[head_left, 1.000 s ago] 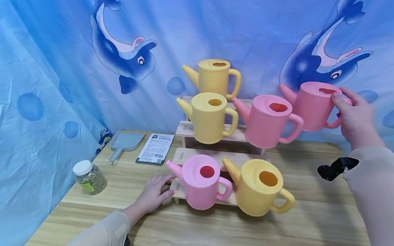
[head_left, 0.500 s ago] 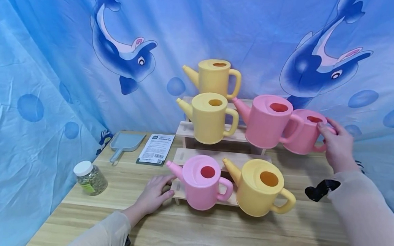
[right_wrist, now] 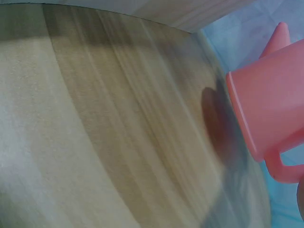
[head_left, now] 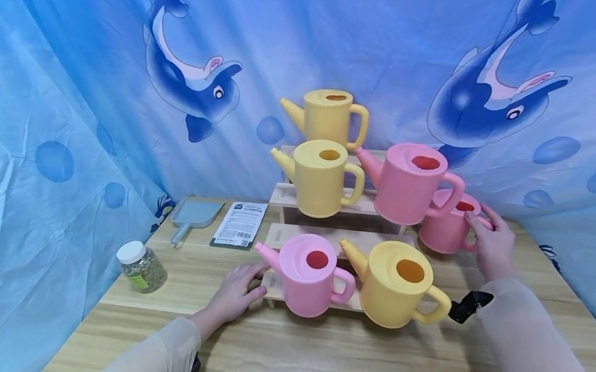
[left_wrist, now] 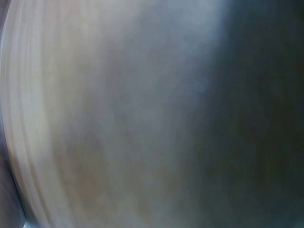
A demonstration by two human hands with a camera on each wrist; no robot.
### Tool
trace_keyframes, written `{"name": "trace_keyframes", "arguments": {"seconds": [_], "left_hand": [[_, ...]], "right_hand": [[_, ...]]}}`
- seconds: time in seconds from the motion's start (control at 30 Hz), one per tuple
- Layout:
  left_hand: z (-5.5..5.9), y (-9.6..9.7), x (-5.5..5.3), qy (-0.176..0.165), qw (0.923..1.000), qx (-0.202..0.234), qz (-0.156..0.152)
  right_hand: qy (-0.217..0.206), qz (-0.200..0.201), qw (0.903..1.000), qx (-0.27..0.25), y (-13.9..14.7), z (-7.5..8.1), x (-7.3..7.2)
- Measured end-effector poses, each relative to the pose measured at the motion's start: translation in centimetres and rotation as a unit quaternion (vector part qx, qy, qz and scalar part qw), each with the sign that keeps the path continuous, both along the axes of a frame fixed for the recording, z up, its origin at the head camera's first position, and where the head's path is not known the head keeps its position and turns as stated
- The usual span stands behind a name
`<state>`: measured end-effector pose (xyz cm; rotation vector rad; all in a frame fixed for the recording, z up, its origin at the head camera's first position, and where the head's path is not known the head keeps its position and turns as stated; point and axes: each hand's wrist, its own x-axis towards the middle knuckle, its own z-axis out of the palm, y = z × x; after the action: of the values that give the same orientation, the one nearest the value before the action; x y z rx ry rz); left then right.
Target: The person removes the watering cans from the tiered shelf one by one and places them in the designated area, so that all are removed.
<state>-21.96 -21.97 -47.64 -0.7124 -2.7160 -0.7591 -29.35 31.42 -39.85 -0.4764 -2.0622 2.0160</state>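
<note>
My right hand (head_left: 496, 250) grips the handle of a pink watering can (head_left: 440, 233), right of the stepped wooden stand (head_left: 289, 231). In the right wrist view this watering can (right_wrist: 273, 97) hangs tilted over the table, its shadow beside it. Another pink watering can (head_left: 407, 188) on the stand partly hides it. My left hand (head_left: 233, 294) holds the left end of the stand's lowest step, thumb at the front corner. A light pink watering can (head_left: 304, 284) and a yellow one stand on that step. The left wrist view is mostly blurred wood.
Yellow watering cans stand on the upper steps, one yellow can (head_left: 321, 179) in front of another yellow can (head_left: 326, 119). At the left lie a small dustpan (head_left: 196, 213), a printed packet (head_left: 240, 225) and a lidded jar (head_left: 144, 270). A dolphin-print curtain (head_left: 288, 35) hangs behind the table.
My right hand has lowered the pink watering can and brought it left, from above the table's right side to low beside the stand. My left hand has stayed at the stand.
</note>
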Motion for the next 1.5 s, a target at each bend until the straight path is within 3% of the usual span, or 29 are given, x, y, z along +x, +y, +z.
{"name": "trace_keyframes", "arguments": {"seconds": [0.17, 0.33, 0.47, 0.77, 0.9, 1.07, 1.27, 1.5], "left_hand": [[0.0, 0.0, 0.1, -0.006, 1.0000, -0.003, 0.004], [-0.1, 0.3, 0.2, -0.010, 1.0000, -0.001, 0.001], [0.0, 0.2, 0.2, -0.007, 1.0000, -0.004, 0.001], [-0.1, 0.0, 0.5, 0.013, 0.9999, 0.002, 0.002], [-0.1, 0.1, 0.4, 0.003, 1.0000, -0.003, 0.006], [-0.2, 0.2, 0.1, -0.004, 0.9999, -0.011, 0.003], [-0.1, 0.3, 0.0, -0.004, 0.9999, -0.010, 0.002], [0.0, 0.2, 0.2, -0.003, 1.0000, -0.001, 0.001]], "right_hand": [[0.017, 0.006, 0.9998, -0.002, -0.2, -1.1, -0.2], [-0.009, 0.005, 0.9961, 0.087, -0.2, -2.2, -0.2], [-0.016, 0.011, 0.9938, 0.109, -0.4, -2.7, -0.4], [-0.015, 0.031, 0.9898, 0.138, -0.6, -2.8, -0.9], [-0.009, 0.043, 0.9886, 0.144, -0.4, -2.8, -1.0], [0.004, 0.044, 0.9789, 0.200, 0.2, -2.5, -1.1], [-0.009, 0.051, 0.9678, 0.246, 1.3, 0.0, -1.0], [-0.027, 0.096, 0.9587, 0.266, 2.3, 5.7, -1.1]]}}
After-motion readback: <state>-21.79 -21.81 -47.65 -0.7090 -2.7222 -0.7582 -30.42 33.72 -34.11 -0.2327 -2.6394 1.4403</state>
